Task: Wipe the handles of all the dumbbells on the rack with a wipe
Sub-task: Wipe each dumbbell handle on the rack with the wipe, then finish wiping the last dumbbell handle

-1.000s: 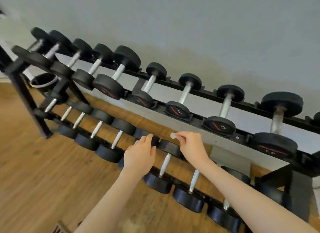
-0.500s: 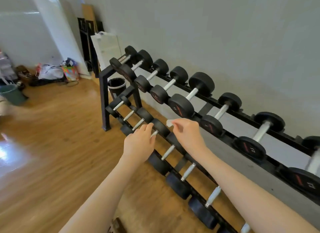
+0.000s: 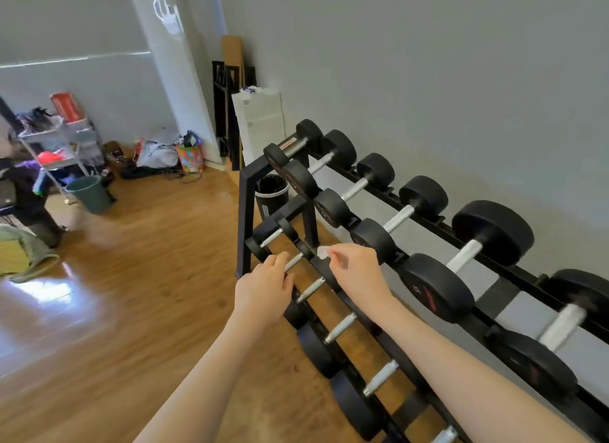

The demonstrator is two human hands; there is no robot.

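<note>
A black two-tier rack (image 3: 245, 211) holds several black dumbbells with silver handles. Big ones fill the upper tier (image 3: 464, 254); small ones lie on the lower tier (image 3: 341, 327). My right hand (image 3: 357, 272) pinches a small white wipe (image 3: 322, 252) between thumb and fingertips, just above the lower tier near the rack's left end. My left hand (image 3: 265, 289) hovers over the front of the lower tier with fingers curled; its fingertips are at a small dumbbell's handle (image 3: 294, 261). Whether it grips that dumbbell is hidden by the hand.
A black bin (image 3: 272, 193) stands behind the rack's left end. White boards (image 3: 260, 122) and black frames lean against the wall. Across the wood floor are a green bucket (image 3: 90, 193), a white cart (image 3: 62, 139) and bags (image 3: 164, 155).
The view has swung left along the rack to its left end. Both hands have travelled left along the lower tier, the right one still pinching the wipe.
</note>
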